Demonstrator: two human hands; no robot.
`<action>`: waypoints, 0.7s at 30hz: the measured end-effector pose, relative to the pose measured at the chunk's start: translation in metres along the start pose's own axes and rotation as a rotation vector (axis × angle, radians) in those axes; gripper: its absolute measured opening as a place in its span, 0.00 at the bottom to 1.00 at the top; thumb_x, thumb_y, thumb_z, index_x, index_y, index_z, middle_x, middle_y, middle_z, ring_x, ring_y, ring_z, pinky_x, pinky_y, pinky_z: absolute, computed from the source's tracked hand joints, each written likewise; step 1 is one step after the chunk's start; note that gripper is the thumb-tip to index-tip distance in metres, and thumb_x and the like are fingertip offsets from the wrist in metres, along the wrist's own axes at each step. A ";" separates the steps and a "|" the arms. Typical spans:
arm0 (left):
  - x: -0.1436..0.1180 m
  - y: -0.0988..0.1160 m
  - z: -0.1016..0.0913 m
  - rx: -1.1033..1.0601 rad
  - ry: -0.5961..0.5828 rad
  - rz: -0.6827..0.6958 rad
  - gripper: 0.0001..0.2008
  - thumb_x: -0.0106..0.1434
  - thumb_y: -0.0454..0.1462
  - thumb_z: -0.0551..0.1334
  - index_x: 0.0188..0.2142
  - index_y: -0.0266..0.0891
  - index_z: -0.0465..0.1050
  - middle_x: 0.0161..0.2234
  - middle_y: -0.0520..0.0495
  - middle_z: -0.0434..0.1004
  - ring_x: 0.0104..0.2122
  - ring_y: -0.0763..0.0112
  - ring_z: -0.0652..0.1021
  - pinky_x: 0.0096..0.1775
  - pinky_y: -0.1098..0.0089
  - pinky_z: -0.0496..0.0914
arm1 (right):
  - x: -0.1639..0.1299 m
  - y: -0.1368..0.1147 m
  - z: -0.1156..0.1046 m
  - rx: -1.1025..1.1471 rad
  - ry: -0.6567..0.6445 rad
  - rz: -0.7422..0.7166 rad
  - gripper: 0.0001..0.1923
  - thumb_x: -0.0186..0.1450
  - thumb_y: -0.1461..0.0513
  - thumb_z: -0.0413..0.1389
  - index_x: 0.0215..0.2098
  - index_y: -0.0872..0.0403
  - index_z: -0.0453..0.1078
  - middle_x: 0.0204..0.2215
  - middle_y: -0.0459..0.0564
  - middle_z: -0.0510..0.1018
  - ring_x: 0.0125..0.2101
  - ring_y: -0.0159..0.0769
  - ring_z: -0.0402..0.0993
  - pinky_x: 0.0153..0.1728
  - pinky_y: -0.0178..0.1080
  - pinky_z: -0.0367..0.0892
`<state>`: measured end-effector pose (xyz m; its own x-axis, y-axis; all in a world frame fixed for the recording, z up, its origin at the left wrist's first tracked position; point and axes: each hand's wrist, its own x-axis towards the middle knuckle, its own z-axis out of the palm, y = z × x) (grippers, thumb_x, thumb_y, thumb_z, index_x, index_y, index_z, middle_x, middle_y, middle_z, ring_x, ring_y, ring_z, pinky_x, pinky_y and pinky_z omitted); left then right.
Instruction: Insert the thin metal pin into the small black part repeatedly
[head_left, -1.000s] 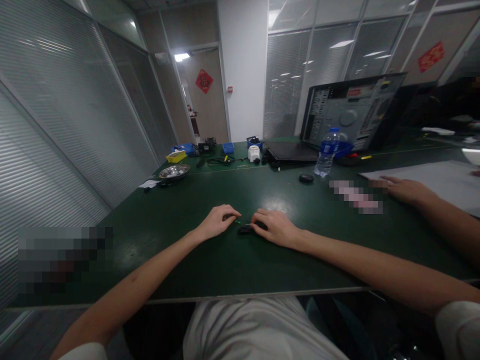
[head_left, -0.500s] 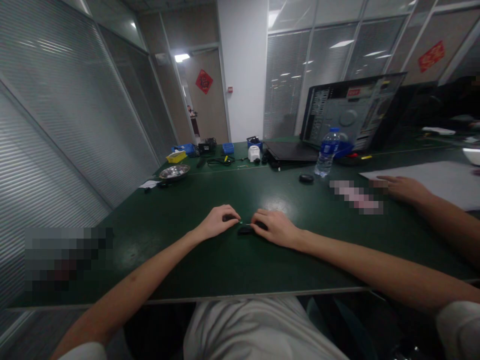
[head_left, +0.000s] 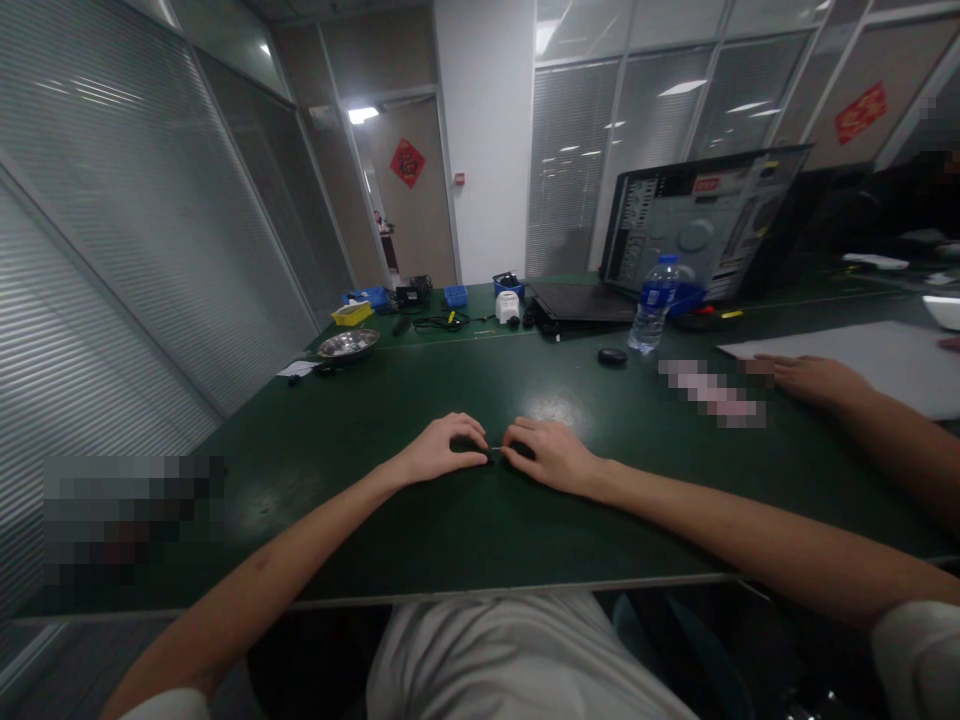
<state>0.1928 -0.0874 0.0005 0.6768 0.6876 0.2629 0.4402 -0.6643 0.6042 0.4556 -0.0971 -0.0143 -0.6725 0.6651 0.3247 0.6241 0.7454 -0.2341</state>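
Over the middle of the green table [head_left: 420, 540], my two hands are close together, fingertips facing. My left hand [head_left: 442, 448] is closed in a pinch, thumb and fingers curved around a small black piece [head_left: 491, 456], mostly hidden by the fingertips. My right hand [head_left: 553, 453] rests on the table with its fingers bent into a pinch. A thin, pale sliver shows at its fingertips, in the narrow gap between the hands; what it belongs to is too small to make out.
A black computer mouse [head_left: 612, 356] and a water bottle [head_left: 651, 305] stand ahead to the right, before an open computer case [head_left: 694, 230]. A metal bowl [head_left: 349, 345] sits far left. Another person's hand [head_left: 814, 380] lies on a white sheet [head_left: 885, 350] at right.
My left hand has shifted slightly right, its fingertips now at the black piece that lay on the table below the hands. The small green spot no longer shows. My right hand has stayed put.
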 end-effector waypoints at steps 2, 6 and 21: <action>-0.001 -0.002 -0.002 -0.018 -0.020 0.004 0.10 0.64 0.44 0.68 0.42 0.42 0.81 0.50 0.43 0.77 0.52 0.59 0.75 0.55 0.59 0.66 | 0.000 0.001 0.001 -0.004 0.003 0.001 0.09 0.74 0.57 0.53 0.45 0.51 0.73 0.39 0.48 0.76 0.34 0.34 0.72 0.35 0.35 0.60; -0.002 -0.002 -0.005 -0.017 -0.041 0.020 0.09 0.63 0.43 0.70 0.39 0.42 0.80 0.51 0.44 0.77 0.54 0.59 0.74 0.57 0.58 0.65 | 0.000 0.002 0.003 0.001 0.009 0.008 0.09 0.74 0.57 0.53 0.45 0.51 0.73 0.39 0.48 0.76 0.35 0.34 0.73 0.36 0.36 0.61; -0.003 -0.003 -0.004 0.112 -0.010 0.028 0.10 0.66 0.44 0.67 0.43 0.43 0.78 0.50 0.46 0.79 0.54 0.59 0.75 0.56 0.60 0.64 | 0.000 0.001 0.000 0.017 0.000 0.007 0.08 0.74 0.57 0.53 0.45 0.51 0.73 0.40 0.48 0.76 0.36 0.35 0.73 0.37 0.36 0.62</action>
<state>0.1874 -0.0866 0.0008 0.6952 0.6657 0.2710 0.4838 -0.7123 0.5085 0.4563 -0.0966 -0.0149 -0.6679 0.6706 0.3228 0.6223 0.7411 -0.2519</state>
